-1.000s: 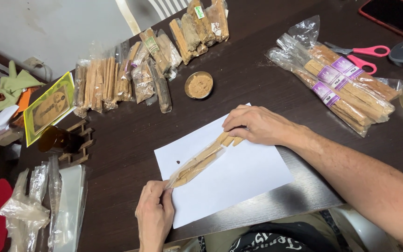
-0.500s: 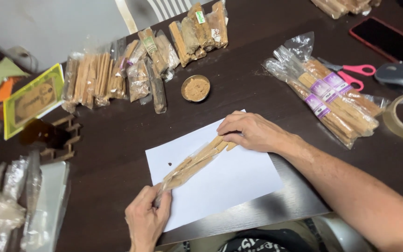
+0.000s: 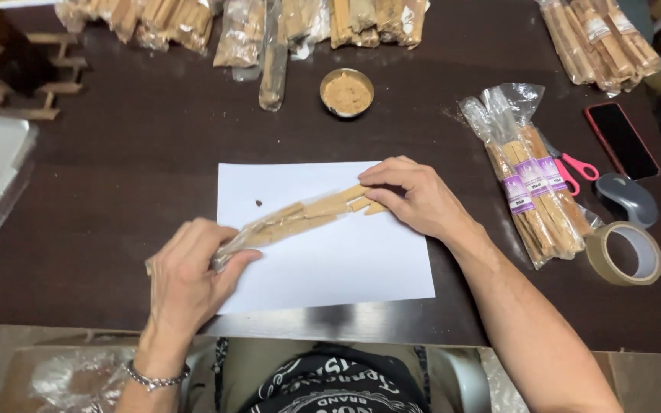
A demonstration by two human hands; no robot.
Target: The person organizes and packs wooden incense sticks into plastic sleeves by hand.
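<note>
Left hand (image 3: 191, 271) pinches the lower-left end of a clear plastic sleeve of tan wooden sticks (image 3: 300, 220); right hand (image 3: 415, 197) grips its upper-right end. Sleeve lies diagonally on the white paper sheet (image 3: 346, 268), frame centre.

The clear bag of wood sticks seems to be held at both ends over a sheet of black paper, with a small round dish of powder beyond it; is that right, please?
Not quite: in the head view the sheet of paper is white, not black. The left hand and right hand do hold the clear bag of wood sticks at its ends, with the small round dish of powder beyond.
</note>
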